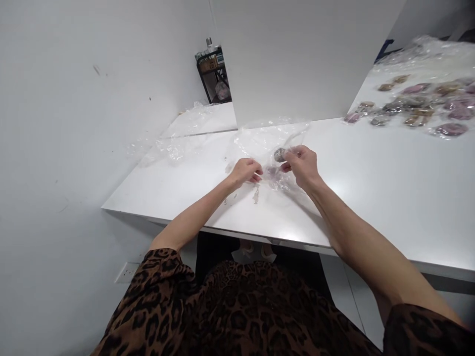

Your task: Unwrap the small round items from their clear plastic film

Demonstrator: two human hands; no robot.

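Between the thumb and fingers of my right hand (302,163) is a dark grey, rounded flat piece (279,155), its exact kind unclear. Clear plastic film (256,141) lies spread on the table behind and beneath both hands. Just below the grey piece, a pale purple piece (272,171) shows through crinkled plastic. My left hand (247,170) is to the left of these, low over the film, with its fingers curled in. Whatever those fingers pinch, if anything, is too small to make out.
Several wrapped pink, brown and grey pieces (419,106) lie at the right of the white table (389,198). A white upright panel (304,59) stands behind my hands. More crumpled film (174,148) is at the left, near the wall. A dark shelf (213,74) stands beyond.
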